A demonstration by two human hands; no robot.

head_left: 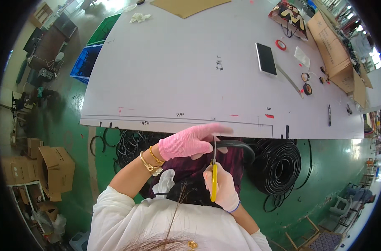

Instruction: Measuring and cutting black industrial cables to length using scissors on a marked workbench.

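Observation:
My left hand (188,141), in a pink glove, is at the table's near edge, its upper fingers stretched rightward and blurred. Its thumb and lower fingers close around the end of a thick black rubber tube (236,145), partly hiding it. In a pale glove, my right hand (223,187) grips yellow-handled scissors (214,180), seen nearly edge-on. Their thin blade points up and meets the tube beside my left thumb. From there the tube curves right and down past my lap.
Big coils of black tubing (278,165) lie right of my lap, with more loops (134,146) to the left. The white table (169,75) carries a tablet-like device (266,59), tape rolls (307,89), a pen (329,116) and an open carton (333,54). A blue crate (86,62) stands left.

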